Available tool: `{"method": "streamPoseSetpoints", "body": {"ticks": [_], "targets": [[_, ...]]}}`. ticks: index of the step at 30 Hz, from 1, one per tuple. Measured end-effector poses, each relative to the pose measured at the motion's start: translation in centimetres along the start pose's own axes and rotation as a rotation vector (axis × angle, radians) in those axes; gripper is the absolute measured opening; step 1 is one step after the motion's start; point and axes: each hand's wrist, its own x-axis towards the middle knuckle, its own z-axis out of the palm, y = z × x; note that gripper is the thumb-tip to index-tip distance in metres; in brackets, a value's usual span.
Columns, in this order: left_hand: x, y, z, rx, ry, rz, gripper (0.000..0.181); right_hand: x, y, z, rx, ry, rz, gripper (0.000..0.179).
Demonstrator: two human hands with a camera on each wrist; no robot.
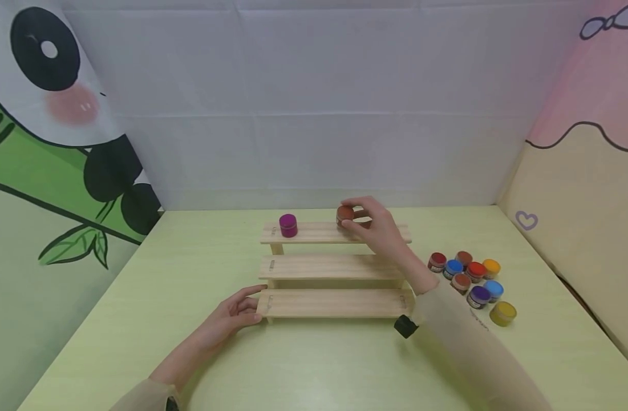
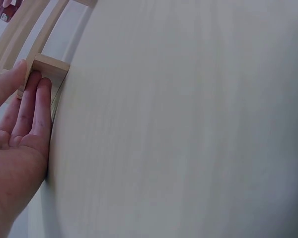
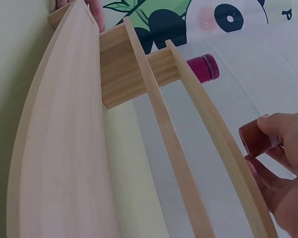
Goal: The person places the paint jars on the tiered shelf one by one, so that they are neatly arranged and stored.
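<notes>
A three-tier wooden rack stands on the table. At the left end of its lowest shelf, my left hand holds on, thumb above and fingers at the underside. My right hand pinches a small brown paint jar between thumb and fingertips, right at the top shelf. In the right wrist view the brown jar appears close over that shelf's edge. A magenta paint jar sits upright near the top shelf's left end.
To the right of the rack is a cluster of several paint jars, among them a yellow jar, a purple jar and an orange jar. A white sheet hangs behind the table, with printed panels at both sides.
</notes>
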Motion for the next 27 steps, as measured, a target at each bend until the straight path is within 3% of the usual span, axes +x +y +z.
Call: {"method": "streamPoseSetpoints", "body": {"ticks": [15,27], "targets": [[-0.1,0.0,0.1,0.0,-0.001,-0.014,0.069,1.4,-0.5,2.4,0.109,-0.092,0.109,0.044],[-0.1,0.2,0.0,0.014,0.004,-0.023,0.069,1.4,-0.5,2.7,0.123,-0.126,0.144,0.035]]}}
